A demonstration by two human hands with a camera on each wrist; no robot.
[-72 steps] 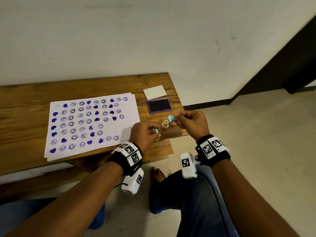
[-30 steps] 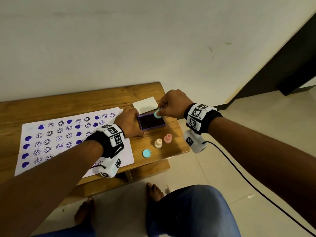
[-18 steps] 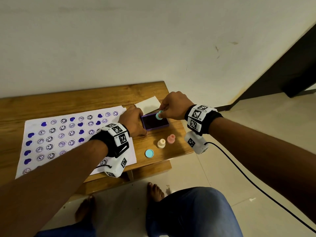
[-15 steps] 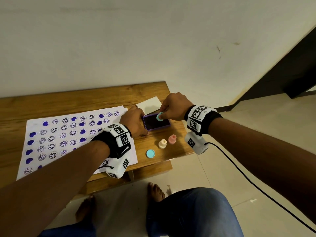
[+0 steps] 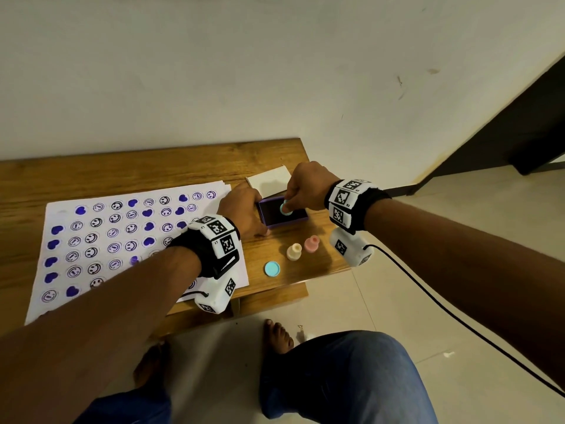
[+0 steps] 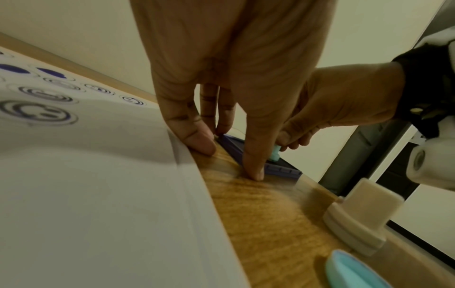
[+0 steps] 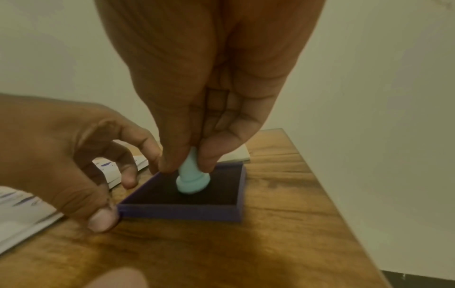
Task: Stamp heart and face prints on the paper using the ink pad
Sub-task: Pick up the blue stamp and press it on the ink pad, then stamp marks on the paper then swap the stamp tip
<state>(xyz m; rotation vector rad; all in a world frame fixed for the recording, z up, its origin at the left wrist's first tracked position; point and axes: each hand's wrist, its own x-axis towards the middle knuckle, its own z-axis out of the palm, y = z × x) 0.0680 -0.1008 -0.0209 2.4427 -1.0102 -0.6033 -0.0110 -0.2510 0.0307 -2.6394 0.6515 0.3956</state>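
Your right hand (image 5: 308,188) pinching the teal stamp (image 7: 193,180) upright between thumb and fingertips, its base pressed on the purple ink pad (image 5: 275,217), your left hand (image 5: 244,209) clasping the pad's left edge between thumb and fingers, printed paper (image 6: 98,194) just left on the wooden table (image 5: 153,166), cream stamp (image 5: 294,251), pink stamp (image 5: 312,243) and teal cap (image 5: 272,268) nearby.

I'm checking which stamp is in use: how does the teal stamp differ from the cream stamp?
Colour: the teal stamp is pale blue-green, the cream stamp off-white.
Grip: the right hand pinches the teal stamp's stem; no hand touches the cream stamp.
Place: the teal stamp stands base down on the ink pad; the cream stamp stands on the bare table.
Both are upright, with a narrow stem above a wider round base.
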